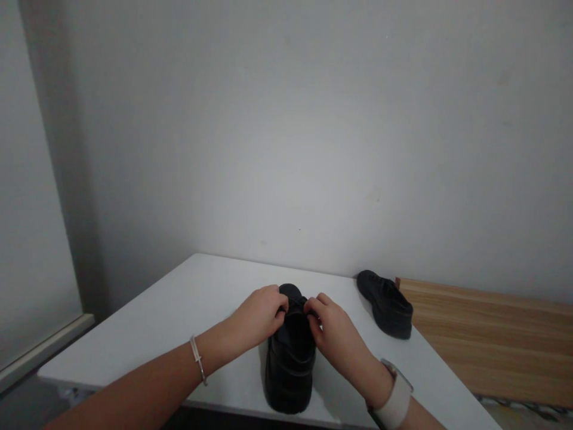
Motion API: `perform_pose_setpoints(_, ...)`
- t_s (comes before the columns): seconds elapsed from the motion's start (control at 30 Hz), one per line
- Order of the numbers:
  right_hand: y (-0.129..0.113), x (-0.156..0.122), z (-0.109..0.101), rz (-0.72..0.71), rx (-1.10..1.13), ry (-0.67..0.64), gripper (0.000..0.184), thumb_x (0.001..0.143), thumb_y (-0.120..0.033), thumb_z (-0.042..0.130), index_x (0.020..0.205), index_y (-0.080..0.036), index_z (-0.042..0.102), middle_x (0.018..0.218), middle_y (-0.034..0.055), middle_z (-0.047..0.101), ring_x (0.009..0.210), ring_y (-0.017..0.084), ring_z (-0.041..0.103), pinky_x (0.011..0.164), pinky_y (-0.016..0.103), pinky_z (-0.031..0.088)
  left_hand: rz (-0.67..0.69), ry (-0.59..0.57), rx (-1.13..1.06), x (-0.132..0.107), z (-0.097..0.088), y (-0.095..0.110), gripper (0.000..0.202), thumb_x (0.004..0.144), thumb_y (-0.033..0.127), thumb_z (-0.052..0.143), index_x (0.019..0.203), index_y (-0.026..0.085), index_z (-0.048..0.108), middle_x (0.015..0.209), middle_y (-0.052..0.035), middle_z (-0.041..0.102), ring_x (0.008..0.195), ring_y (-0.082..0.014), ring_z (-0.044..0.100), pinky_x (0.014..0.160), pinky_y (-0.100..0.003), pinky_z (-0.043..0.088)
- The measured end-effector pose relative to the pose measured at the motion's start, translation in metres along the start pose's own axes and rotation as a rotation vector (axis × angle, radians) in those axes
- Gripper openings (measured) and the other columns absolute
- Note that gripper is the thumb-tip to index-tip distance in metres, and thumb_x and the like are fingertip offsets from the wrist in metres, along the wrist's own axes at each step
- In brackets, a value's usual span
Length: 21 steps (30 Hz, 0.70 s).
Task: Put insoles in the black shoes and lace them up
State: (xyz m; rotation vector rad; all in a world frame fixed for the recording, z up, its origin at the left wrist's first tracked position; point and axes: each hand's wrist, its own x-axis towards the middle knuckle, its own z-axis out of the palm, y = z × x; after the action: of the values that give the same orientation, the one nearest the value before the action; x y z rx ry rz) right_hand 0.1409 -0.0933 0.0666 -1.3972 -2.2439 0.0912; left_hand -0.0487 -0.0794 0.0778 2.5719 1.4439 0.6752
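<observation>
A black lace-up shoe [290, 370] stands on the white table near its front edge, heel toward me and toe pointing away. From the left, my left hand [264, 307] pinches at the shoelace [297, 303] over the shoe's tongue, fingers closed. My right hand [329, 322] reaches in from the other side, its thumb and fingertips closed on the lace as well. The lace ends are small and dark, partly hidden by my fingers. A matching black shoe [387, 304] rests farther back at the right edge of the table, apart from both hands.
The white table [179, 310] meets a grey wall [286, 149] at the back. A wood-grain board [487, 340] stands beyond the table's right edge. At the left is a pale panel [36, 179] with a ledge below it.
</observation>
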Motion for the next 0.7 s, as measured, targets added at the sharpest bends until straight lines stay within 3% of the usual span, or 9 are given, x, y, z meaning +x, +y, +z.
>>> perform_pose_setpoints(0.07,0.003,0.001,-0.001,-0.021,0.016,0.025,0.023,0.086,-0.005,0.047,0.09,-0.02,0.065,0.091,0.0056,0.061,0.077,0.018,0.058,0.07,0.031,0.044,0.008,0.021,-0.023,0.001,-0.006,0.005,0.021,0.082,0.011,0.055,0.078,0.019,0.074,0.085,-0.0062,0.065,0.078,-0.0199,0.062,0.071,-0.029,0.045)
perform_pose_setpoints(0.13,0.005,0.005,-0.007,-0.055,0.085,0.111,0.019,0.088,-0.009,0.05,0.087,-0.021,0.064,0.094,0.0053,0.061,0.08,0.018,0.059,0.071,0.031,0.045,0.029,0.119,-0.14,0.004,-0.015,0.008,0.019,0.085,0.016,0.056,0.078,0.019,0.072,0.087,-0.0055,0.067,0.08,-0.0194,0.063,0.074,-0.029,0.046)
perform_pose_setpoints(0.23,0.006,0.014,-0.022,-0.101,0.247,0.384,0.012,0.092,-0.018,0.051,0.086,-0.021,0.062,0.093,0.0051,0.061,0.08,0.017,0.058,0.071,0.03,0.046,0.036,0.34,-0.442,0.011,-0.024,0.008,0.016,0.09,0.025,0.055,0.08,0.018,0.066,0.081,-0.0026,0.069,0.078,-0.0169,0.063,0.075,-0.028,0.048)
perform_pose_setpoints(0.3,0.005,0.022,-0.029,-0.103,0.331,0.527,0.011,0.092,-0.024,0.053,0.086,-0.021,0.062,0.089,0.0051,0.062,0.078,0.017,0.057,0.069,0.03,0.046,0.007,0.405,-0.62,0.016,-0.023,0.003,0.018,0.092,0.03,0.051,0.082,0.019,0.06,0.078,-0.0019,0.07,0.075,-0.0157,0.065,0.073,-0.027,0.05)
perform_pose_setpoints(0.4,0.003,0.031,-0.031,-0.073,0.473,0.512,0.012,0.089,-0.029,0.058,0.084,-0.02,0.064,0.085,0.0049,0.065,0.077,0.017,0.058,0.069,0.03,0.046,-0.04,0.342,-0.82,0.022,-0.012,-0.003,0.02,0.094,0.037,0.046,0.087,0.02,0.053,0.066,0.0006,0.069,0.062,-0.0147,0.066,0.061,-0.025,0.05)
perform_pose_setpoints(0.53,0.0,0.039,-0.023,-0.08,0.656,0.394,0.013,0.086,-0.032,0.063,0.083,-0.019,0.066,0.085,0.0038,0.068,0.079,0.017,0.061,0.073,0.031,0.048,-0.06,0.196,-1.023,0.03,0.001,0.0,0.025,0.086,0.043,0.058,0.093,0.021,0.05,0.052,0.0073,0.059,0.043,-0.0124,0.058,0.044,-0.02,0.042)
perform_pose_setpoints(0.7,-0.004,0.044,-0.026,-0.112,0.758,0.336,0.013,0.081,-0.032,0.068,0.079,-0.019,0.068,0.085,0.0038,0.067,0.082,0.017,0.06,0.074,0.031,0.047,-0.006,0.06,-1.121,0.038,0.005,0.009,0.028,0.078,0.042,0.067,0.081,0.014,0.061,0.06,0.0012,0.063,0.046,-0.0102,0.056,0.049,-0.021,0.045)
